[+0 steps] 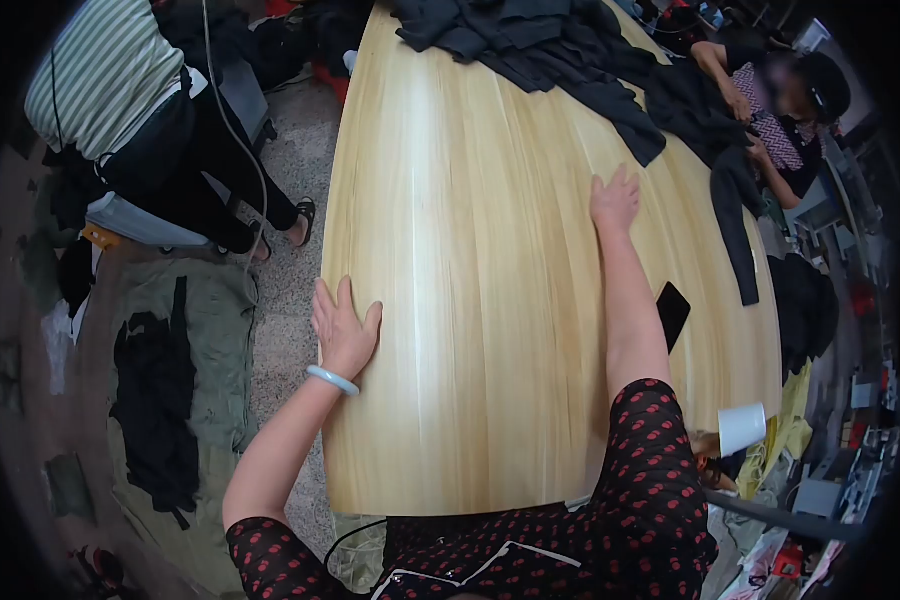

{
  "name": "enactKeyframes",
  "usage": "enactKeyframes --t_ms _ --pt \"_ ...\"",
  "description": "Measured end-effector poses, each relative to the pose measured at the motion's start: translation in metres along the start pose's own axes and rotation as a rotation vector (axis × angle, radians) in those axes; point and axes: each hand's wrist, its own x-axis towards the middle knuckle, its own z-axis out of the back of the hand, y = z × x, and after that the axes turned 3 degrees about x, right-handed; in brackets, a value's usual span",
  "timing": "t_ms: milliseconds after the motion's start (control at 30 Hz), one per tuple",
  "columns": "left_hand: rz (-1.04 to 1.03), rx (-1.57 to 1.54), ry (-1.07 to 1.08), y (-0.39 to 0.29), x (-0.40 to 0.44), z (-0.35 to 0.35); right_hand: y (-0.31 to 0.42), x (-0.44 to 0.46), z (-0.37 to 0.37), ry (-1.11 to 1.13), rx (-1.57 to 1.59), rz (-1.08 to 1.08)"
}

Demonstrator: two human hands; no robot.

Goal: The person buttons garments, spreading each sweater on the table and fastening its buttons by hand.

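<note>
My left hand lies on the left edge of a wooden tabletop, fingers spread, with a pale bracelet round the wrist. Farther forward on the right, my right hand rests on the wood with its fingers apart, holding nothing. Just beyond its fingertips is the end of a dark cloth, part of a heap of dark cloth at the far end. A black phone lies beside my right forearm.
A white cup is at the table's right edge. One person in a striped top stands at the left; another in a dark cap handles dark cloth at the right. Dark fabric lies on green cloth on the floor.
</note>
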Motion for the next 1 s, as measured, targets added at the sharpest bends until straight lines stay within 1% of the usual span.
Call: enactKeyframes --t_ms 33,100,200,300,400,500,600,700,800,900,933,1000 --pt "-0.008 0.006 -0.014 0.001 0.0 -0.002 -0.004 0.012 -0.006 -0.096 -0.053 -0.013" --pt "-0.009 0.019 -0.041 -0.001 0.001 -0.003 -0.013 0.036 -0.014 -0.149 -0.143 -0.059" --pt "0.007 0.052 -0.062 -0.008 -0.002 -0.003 -0.029 0.07 -0.038 -0.13 -0.048 -0.064" --pt "0.021 0.097 -0.065 -0.012 0.004 -0.007 -0.012 0.097 -0.051 -0.023 -0.053 0.005" --pt "0.027 0.108 -0.045 -0.009 -0.001 -0.003 0.056 0.103 -0.049 0.089 0.022 0.306" --pt "0.022 0.104 -0.035 -0.007 0.002 -0.001 0.105 0.103 -0.091 -0.001 0.218 0.419" --pt "0.031 0.101 -0.015 -0.007 0.001 0.0 0.13 0.114 -0.109 0.037 0.21 0.508" --pt "0.038 0.11 -0.008 -0.008 0.003 0.001 0.153 0.121 -0.122 0.149 0.372 0.398" --pt "0.042 0.115 0.006 -0.008 0.003 0.003 0.164 0.124 -0.11 0.219 0.218 0.349" --pt "0.049 0.1 0.018 -0.009 0.004 0.002 0.168 0.133 -0.099 0.285 0.107 0.359" --pt "0.053 0.098 0.017 -0.008 0.005 0.002 0.169 0.137 -0.1 0.226 0.068 0.409" --pt "0.056 0.094 0.016 -0.009 0.004 0.003 0.171 0.141 -0.101 0.231 0.013 0.432"
